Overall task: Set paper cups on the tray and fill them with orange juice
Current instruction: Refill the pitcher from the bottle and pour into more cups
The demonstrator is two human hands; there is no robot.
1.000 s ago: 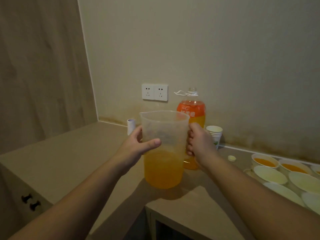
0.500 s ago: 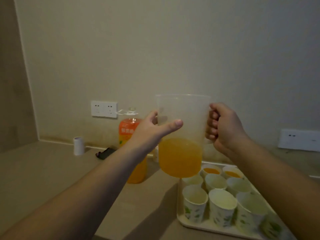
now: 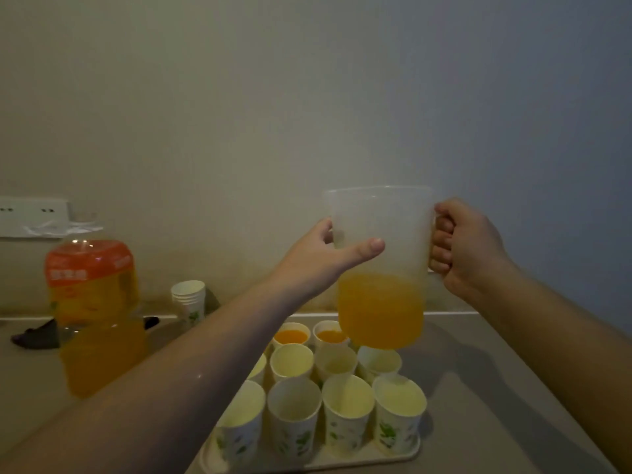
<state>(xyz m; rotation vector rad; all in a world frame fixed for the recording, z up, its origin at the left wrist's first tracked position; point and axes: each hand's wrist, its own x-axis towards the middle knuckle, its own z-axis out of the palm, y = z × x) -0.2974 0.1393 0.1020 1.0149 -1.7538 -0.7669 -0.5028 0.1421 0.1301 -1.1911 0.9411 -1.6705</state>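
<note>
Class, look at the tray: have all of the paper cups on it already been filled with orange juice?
No. Only two cups at the back of the tray hold orange juice, while the front paper cups look empty.

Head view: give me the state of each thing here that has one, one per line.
Pitcher: upright, held above the tray, roughly a third full of juice.
Left hand: holds the pitcher's side.
Right hand: grips the handle.
Two back cups: filled with juice.
Remaining cups: empty, upright on the tray.
Juice bottle: uncapped, partly full.
Spare cups: stacked.
</note>
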